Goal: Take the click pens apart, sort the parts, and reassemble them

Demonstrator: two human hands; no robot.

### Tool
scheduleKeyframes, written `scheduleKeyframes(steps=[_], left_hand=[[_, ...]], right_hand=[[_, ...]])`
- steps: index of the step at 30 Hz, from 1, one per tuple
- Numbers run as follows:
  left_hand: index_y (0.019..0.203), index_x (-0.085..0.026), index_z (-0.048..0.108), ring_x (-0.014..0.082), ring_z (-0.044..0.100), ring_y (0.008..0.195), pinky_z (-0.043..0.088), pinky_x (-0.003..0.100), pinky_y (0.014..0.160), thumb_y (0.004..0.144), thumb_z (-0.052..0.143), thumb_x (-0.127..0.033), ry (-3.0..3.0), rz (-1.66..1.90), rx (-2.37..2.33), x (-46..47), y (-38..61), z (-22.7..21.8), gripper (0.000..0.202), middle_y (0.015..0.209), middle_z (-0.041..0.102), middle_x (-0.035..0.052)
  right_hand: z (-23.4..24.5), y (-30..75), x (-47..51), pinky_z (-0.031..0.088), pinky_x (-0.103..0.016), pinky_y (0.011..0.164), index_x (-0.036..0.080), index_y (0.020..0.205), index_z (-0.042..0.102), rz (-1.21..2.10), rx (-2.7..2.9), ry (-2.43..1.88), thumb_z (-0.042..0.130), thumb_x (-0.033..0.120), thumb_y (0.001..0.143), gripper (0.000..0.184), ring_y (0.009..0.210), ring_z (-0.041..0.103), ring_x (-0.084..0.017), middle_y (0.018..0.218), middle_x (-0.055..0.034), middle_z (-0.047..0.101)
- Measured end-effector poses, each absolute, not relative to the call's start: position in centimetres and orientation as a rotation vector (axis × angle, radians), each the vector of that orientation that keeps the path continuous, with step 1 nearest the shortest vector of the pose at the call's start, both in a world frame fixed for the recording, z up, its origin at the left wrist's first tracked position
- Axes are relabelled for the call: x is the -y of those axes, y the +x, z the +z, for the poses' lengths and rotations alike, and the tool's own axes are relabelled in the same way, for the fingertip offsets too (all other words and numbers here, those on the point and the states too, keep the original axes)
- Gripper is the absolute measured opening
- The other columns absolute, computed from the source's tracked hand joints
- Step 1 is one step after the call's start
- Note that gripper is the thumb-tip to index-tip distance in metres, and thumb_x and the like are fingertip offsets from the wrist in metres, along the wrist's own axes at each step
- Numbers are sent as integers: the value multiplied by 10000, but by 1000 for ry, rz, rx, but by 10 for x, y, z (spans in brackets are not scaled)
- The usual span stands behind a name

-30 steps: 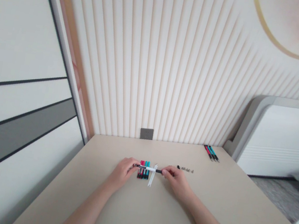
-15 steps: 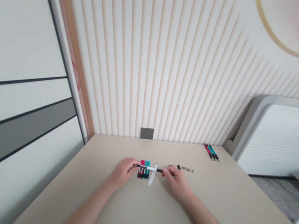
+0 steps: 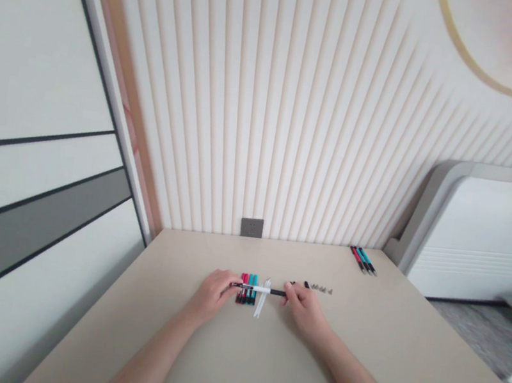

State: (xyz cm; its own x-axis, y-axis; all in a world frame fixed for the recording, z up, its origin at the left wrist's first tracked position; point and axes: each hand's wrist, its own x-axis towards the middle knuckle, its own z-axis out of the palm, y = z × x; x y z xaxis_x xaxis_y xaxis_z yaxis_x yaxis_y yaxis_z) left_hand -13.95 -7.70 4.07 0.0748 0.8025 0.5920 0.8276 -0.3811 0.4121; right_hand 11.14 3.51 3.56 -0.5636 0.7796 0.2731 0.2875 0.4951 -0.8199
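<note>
Black-and-white pen is slim and straight, with a white middle section, a dark stretch running toward the person's right, and a dark section at its left end. It is held roughly level across the front of the body, spanning the gap between the hands. The left hand pinches the pen near its left end, and the right hand pinches its dark right end, so both hands are closed on it rather than spread. The pen crosses above a tight group of markers with red, dark and teal bodies, lying side by side on the desk at right angles to it. Whether it touches them cannot be told from this view. Just right of the markers, it also crosses a pale, narrow white strip lying on the desk. Beyond the right hand, a small dark piece sits near a short row of small grey parts. Farther off, near the desk's far right corner, lie a few slim red and teal pens. A grey wall socket is set in the ribbed wall panelling behind the desk.
</note>
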Motion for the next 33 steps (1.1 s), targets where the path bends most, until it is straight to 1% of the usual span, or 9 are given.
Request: scheduleKeyframes(steps=[2,4,6,10,16,18,22,30,33], left_hand=[[968,-219,630,173,628,822,485,291,756,967,503,-356,-2260,-1225,1740,77,-140,42,187,881,691,32],[975,-220,627,174,631,821,485,287,747,972,491,-353,-2223,-1238,1770,78,-140,43,190,874,685,29],[980,-221,623,174,633,823,485,285,745,977,480,-352,-2204,-1248,1790,79,-140,44,194,876,682,28],[966,-216,617,173,626,816,485,288,747,974,491,-364,-2218,-1256,1783,78,-140,41,195,868,677,25],[958,-223,624,181,622,854,488,309,780,959,527,-342,-2259,-1238,1776,76,-140,38,153,905,683,31],[953,-224,624,182,623,843,491,310,772,958,530,-329,-2256,-1243,1786,77,-140,38,141,895,682,29],[949,-220,622,182,624,835,494,310,767,962,519,-318,-2253,-1242,1791,77,-140,39,142,890,680,32],[951,-222,621,181,617,849,488,311,783,960,527,-309,-2287,-1201,1760,76,-141,37,128,911,685,28],[968,-225,620,176,618,852,488,306,788,966,515,-313,-2289,-1196,1763,76,-142,36,137,915,681,25]], right_hand=[[36,112,-35,417,-298,652,176,745,695,999,2070,-865,346,496,963,521,655,551,-176,672,-33,618],[37,113,-35,444,-309,726,191,971,699,995,2058,-797,476,473,919,362,774,586,-195,861,-50,677],[37,114,-35,448,-321,802,218,1103,656,968,2069,-734,595,414,858,320,877,591,-206,1011,-55,677],[37,114,-36,441,-318,798,210,952,677,921,2114,-701,580,373,879,203,876,592,-204,930,-52,677],[40,114,-33,412,-292,674,189,710,654,867,2192,-740,439,420,958,401,712,572,-175,717,-32,634],[41,114,-33,417,-292,671,191,742,669,889,2173,-743,451,429,953,386,714,575,-177,732,-35,646],[40,115,-35,446,-318,734,214,959,701,904,2122,-697,543,429,907,272,804,599,-203,879,-56,690],[42,118,-43,428,-325,723,209,767,699,782,2239,-681,502,438,934,345,752,600,-203,748,-51,673],[39,126,-61,429,-351,798,211,876,714,692,2158,-852,410,420,968,379,856,622,-223,875,-70,713]])
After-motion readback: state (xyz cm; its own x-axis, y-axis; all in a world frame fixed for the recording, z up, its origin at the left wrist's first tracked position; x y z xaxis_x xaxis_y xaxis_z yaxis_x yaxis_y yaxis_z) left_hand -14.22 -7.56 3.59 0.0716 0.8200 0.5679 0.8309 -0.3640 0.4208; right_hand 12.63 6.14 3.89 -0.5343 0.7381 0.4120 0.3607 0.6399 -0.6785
